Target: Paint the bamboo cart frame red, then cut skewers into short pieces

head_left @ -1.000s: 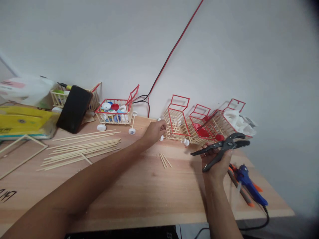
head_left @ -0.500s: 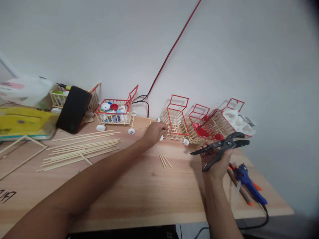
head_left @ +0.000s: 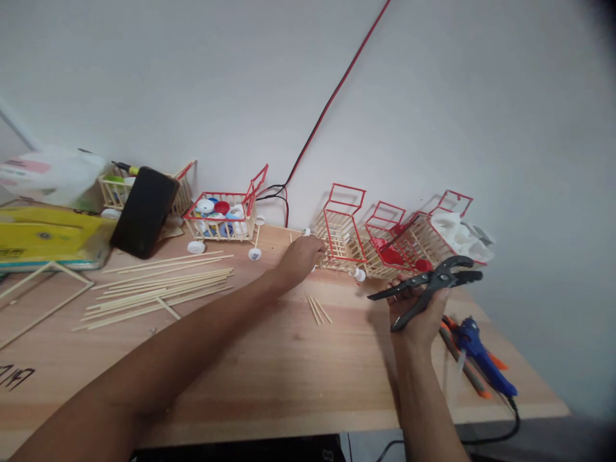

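The left hand has edged slightly toward the cart; the right hand stays clamped around the pliers. The cart, beside the left fingers, looks mostly built — short sticks lie unused on the worktop. The left grip is hidden — I cannot tell whether it's closed.
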`<state>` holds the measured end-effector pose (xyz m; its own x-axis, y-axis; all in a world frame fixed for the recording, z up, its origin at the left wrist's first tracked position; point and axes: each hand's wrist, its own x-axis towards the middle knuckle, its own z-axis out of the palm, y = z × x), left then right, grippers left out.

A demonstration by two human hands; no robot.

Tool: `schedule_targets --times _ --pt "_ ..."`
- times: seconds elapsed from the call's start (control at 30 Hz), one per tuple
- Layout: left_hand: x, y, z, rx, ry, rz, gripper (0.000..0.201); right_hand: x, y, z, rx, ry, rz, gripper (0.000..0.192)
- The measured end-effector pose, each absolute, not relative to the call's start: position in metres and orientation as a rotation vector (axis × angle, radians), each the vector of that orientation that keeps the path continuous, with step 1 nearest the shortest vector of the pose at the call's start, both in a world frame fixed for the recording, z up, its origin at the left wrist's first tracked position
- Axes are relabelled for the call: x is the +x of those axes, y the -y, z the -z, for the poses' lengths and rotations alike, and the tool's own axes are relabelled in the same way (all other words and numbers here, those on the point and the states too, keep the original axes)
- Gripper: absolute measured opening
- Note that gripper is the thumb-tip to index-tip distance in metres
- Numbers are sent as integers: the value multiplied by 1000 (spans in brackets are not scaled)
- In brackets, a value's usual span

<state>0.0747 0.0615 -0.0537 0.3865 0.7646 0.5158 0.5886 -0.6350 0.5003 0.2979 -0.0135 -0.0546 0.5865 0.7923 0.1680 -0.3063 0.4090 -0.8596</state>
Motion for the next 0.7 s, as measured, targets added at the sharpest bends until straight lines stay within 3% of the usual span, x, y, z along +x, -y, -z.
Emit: schedule_targets --times 0.3,0.5,0.7 --pt "73 -59 55 2325 -1162 -1201 13 300 13 54 -854 638 -785 48" --pt "64 -60 38 1684 -1105 -1242 6 300 14 52 -826 616 -828 46" --pt "53 -46 26 1119 -704 -1055 18 299 17 51 -795 669 -877 44"
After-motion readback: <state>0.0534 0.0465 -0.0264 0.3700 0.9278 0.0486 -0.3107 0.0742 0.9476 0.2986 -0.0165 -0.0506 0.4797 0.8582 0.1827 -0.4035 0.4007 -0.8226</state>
